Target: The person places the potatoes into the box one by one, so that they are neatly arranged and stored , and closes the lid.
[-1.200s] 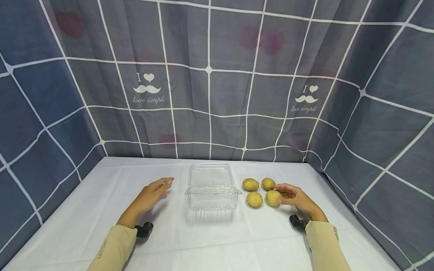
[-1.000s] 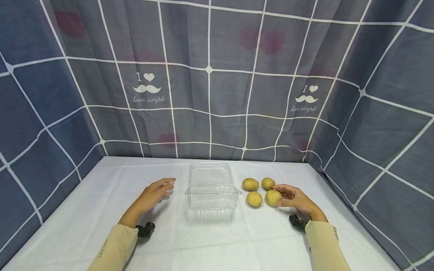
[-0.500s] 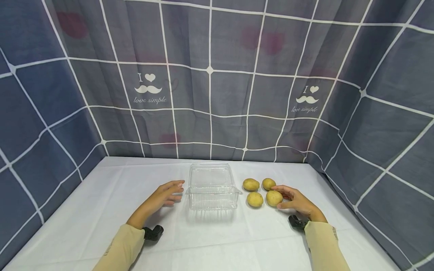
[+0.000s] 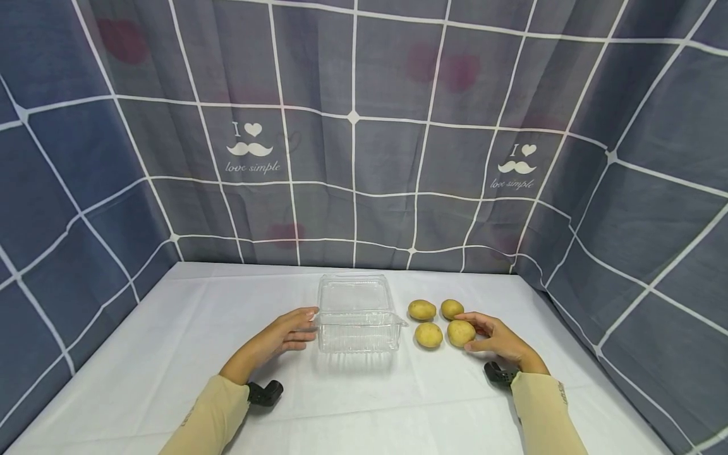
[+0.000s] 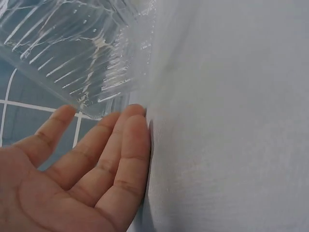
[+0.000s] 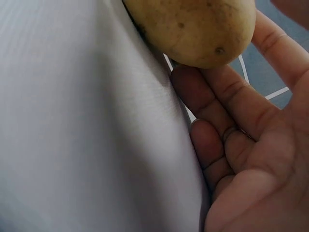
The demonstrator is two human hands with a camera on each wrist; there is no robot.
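Observation:
A clear plastic clamshell box (image 4: 358, 333) stands on the white table with its lid (image 4: 355, 293) raised at the back. My left hand (image 4: 282, 339) is at its left side, fingers extended, and in the left wrist view the fingertips (image 5: 134, 126) come right up to the box's ribbed wall (image 5: 72, 53). My right hand (image 4: 500, 339) holds the front right potato (image 4: 461, 333), with thumb on the near side and forefinger on the far side. That potato (image 6: 198, 29) sits by the cloth in the right wrist view, the other fingers curled below it.
Three more yellow potatoes lie close by: one front left (image 4: 428, 335), one back left (image 4: 422, 309) and one back right (image 4: 452, 308). A white cloth (image 4: 352, 411) covers the table. Grey checked curtains (image 4: 318, 215) hang behind and along both sides.
My left hand has moved right, from a gap away to the box's left side. The right hand has shifted slightly left around the potato. Box and potatoes stay put.

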